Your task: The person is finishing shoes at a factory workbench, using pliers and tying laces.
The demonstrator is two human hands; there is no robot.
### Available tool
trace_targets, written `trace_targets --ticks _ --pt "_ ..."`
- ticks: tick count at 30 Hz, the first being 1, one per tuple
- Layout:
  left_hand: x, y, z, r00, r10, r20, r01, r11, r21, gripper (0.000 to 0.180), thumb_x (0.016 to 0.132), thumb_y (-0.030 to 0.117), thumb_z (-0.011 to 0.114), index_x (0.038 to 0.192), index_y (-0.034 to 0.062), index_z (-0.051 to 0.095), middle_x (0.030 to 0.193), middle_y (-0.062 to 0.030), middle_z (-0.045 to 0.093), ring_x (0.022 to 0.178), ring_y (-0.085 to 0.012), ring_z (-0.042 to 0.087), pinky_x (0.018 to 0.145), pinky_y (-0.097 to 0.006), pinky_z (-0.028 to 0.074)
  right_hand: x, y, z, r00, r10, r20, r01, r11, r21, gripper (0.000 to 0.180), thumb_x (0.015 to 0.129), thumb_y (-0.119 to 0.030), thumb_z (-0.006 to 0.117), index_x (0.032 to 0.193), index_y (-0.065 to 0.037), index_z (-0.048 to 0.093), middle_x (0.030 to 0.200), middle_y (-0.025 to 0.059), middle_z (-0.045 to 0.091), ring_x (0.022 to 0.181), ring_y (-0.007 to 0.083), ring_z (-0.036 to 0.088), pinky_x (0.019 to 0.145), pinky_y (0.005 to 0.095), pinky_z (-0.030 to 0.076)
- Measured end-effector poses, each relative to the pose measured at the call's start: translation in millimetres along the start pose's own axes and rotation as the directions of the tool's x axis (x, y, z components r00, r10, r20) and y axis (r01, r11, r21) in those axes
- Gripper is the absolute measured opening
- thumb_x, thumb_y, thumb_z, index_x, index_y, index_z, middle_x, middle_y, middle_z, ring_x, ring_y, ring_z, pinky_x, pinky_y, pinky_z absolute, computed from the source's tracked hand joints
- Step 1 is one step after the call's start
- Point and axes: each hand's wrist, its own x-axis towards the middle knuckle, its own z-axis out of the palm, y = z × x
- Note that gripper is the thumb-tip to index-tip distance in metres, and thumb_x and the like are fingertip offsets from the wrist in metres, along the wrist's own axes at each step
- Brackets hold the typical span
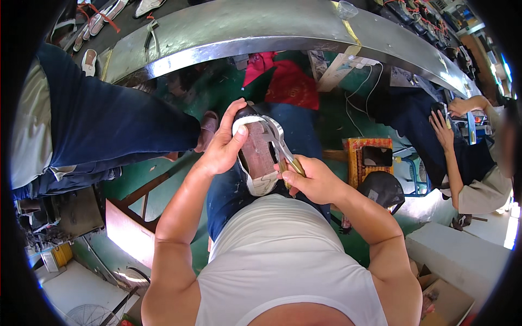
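In front of my belly, over my lap, a shoe upper on a last [258, 155] lies with its brown underside up. Its black toe points away from me, and pale material is folded around the edge. My left hand [222, 145] is shut on the shoe at the toe end, the thumb pressing on the underside and the fingers around the outer side. My right hand [315, 178] is shut on the brass-coloured handles of steel lasting pincers [278, 139]. The pincers' jaws rest at the right edge of the shoe near the toe; what they grip there cannot be made out.
A curved metal bench [234, 30] runs across the far side, with another pair of pliers [152, 39] on it. In dark blue trousers, a person [109, 111] stands close at left. At right another person's hands [441, 127] handle a dark shoe. Red cloth [293, 81] hangs under the bench.
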Motion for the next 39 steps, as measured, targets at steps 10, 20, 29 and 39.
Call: trace_targets --ticks 10,20,29,39 --pt "1.1 -12.5 3.7 0.993 -0.081 0.09 0.068 0.988 0.135 0.079 0.085 0.016 0.074 0.149 0.005 0.028 0.151 -0.0172 0.029 0.141 -0.0285 0.03 0.117 -0.036 0.024 -4.2 -3.4 -6.7 0.991 0.091 0.101 -0.129 0.865 0.485 0.028 0.097 -0.018 0.057 0.116 0.002 0.056 0.094 0.0124 0.067 0.084 0.0256 0.068 0.071 0.0352 0.053" --pt "42.2 26.7 61.2 0.89 0.052 0.454 -0.277 0.852 0.444 0.085 0.079 0.022 0.078 0.148 0.0058 0.032 0.154 -0.0222 0.025 0.143 -0.0355 0.03 0.114 -0.043 0.03 -4.4 -96.1 -49.7 0.892 -0.433 -0.128 0.451 0.838 0.309 0.022 0.095 -0.02 0.059 0.109 -0.003 0.062 0.081 0.0028 0.065 0.071 0.0073 0.059 0.057 0.0212 0.044" --pt "27.0 -21.2 3.6 0.956 0.093 0.278 -0.185 0.928 0.325 0.103 0.075 0.017 0.079 0.154 0.0011 0.015 0.158 -0.0237 0.016 0.149 -0.0366 0.013 0.121 -0.042 0.015 -20.3 17.4 -37.4 0.998 -0.055 0.0 0.054 0.982 -0.181 0.022 0.094 -0.017 0.062 0.111 -0.002 0.061 0.08 0.004 0.064 0.066 0.0107 0.063 0.061 0.0289 0.052" --pt "18.1 4.2 37.0 0.967 0.007 0.255 -0.114 0.907 0.406 0.102 0.07 0.009 0.078 0.151 0.0016 0.017 0.153 -0.0242 0.021 0.146 -0.0377 0.02 0.119 -0.041 0.021 -17.4 -6.1 -42.4 0.992 -0.128 -0.001 0.117 0.909 -0.4 0.018 0.089 -0.018 0.065 0.099 -0.003 0.061 0.077 0.0081 0.065 0.067 0.0194 0.062 0.065 0.0328 0.05"
